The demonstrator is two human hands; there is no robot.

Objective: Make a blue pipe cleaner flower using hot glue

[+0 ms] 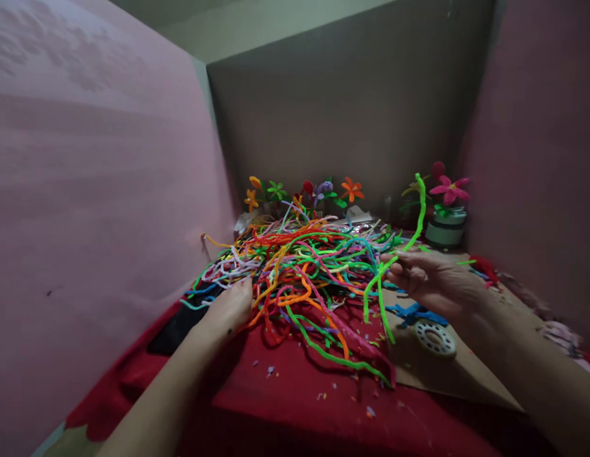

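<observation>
Bright green pipe cleaners (422,212) are pinched between the thumb and fingers of my right hand (431,276). One end sticks up above the hand, and bent ends hang below it. A large tangled heap of multicoloured pipe cleaners (299,254) lies in front of me. My left hand (238,301) reaches into the near left side of this heap, beside orange and pale lilac strands. Its fingers are hidden there, so what they grip, if anything, does not show.
Several pipe-cleaner flowers (353,189) stand along the back. A pink flower (450,189) rises by a pale pot (446,228) at right. A white ring with holes (435,337) and blue pieces (413,313) lie on cardboard (459,374). Scraps dot the red cloth (285,393). Pink walls flank both sides.
</observation>
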